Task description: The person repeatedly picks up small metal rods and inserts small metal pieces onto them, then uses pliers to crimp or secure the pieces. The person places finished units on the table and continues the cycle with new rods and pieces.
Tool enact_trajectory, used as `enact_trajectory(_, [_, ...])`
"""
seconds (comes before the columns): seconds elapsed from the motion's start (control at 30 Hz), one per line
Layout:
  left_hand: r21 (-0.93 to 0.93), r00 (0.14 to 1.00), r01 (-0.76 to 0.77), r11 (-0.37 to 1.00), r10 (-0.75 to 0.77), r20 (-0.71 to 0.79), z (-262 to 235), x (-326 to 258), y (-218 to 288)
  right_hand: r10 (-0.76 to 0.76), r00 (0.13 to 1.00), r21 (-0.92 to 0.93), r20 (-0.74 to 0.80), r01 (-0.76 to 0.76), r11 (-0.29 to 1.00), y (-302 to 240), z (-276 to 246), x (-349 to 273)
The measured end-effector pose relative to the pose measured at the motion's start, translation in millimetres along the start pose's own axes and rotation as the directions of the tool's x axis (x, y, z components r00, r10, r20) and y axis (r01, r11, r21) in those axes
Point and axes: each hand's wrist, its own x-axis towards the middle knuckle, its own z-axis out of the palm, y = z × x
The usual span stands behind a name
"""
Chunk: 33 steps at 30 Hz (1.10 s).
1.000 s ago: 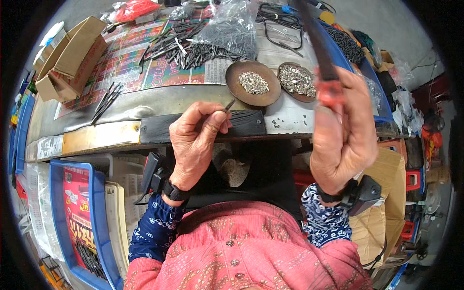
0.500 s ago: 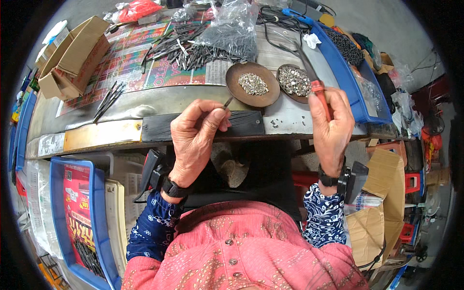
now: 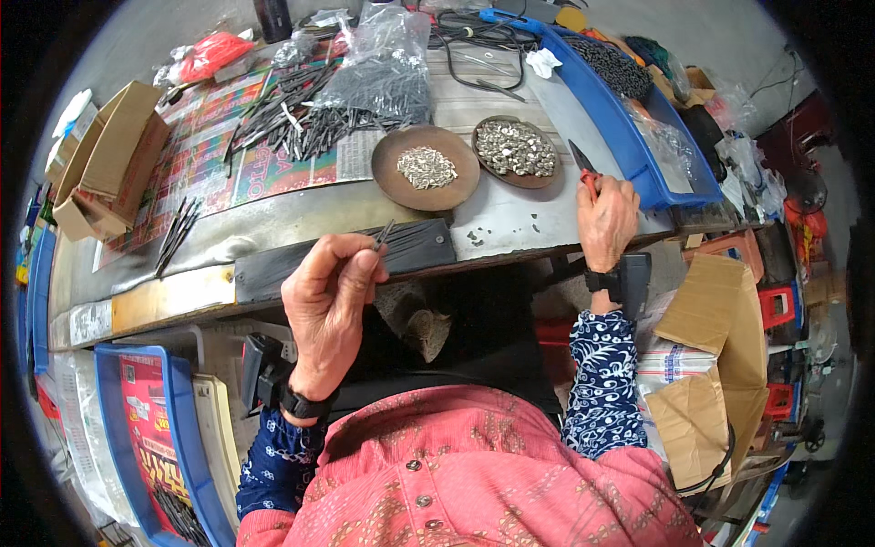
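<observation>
- Two hands, two grips: my left hand [image 3: 326, 290] pinches a thin dark metal pin [image 3: 383, 235], tip slanting up and right toward the brown dish of small metal pieces [image 3: 425, 168];
- my right hand [image 3: 606, 219] is closed round red-handled pliers [image 3: 584, 166], well right of the pin.

Beyond the long dark grey rubber strip [image 3: 346, 260] at the bench edge sit two round brown metal dishes [image 3: 426, 168] of silvery bits. Right of them runs a blue plastic tray [image 3: 638, 137]. Nearer, sleeves are navy with white swirls [image 3: 602, 383], the shirt pink-patterned [image 3: 474, 483].
</observation>
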Motion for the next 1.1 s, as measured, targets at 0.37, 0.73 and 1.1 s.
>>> enact_trajectory(0.37, [0.065, 0.998, 0.057, 0.996, -0.059, 0.017, 12, -4, 1, -0.321, 0.924, 0.355, -0.209, 0.378, 0.855, -37, -22, -11])
enact_trajectory(0.73, [-0.019, 0.992, 0.121, 0.993, -0.121, -0.025, 17, -9, 1, -0.434, 0.887, 0.417, -0.154, 0.457, 0.786, -57, -18, -11])
enact_trajectory(1.1, [-0.233, 0.977, 0.215, 0.949, -0.212, 0.037, 13, -14, 0, -0.426, 0.886, 0.505, -0.181, 0.456, 0.733, -59, -20, -11])
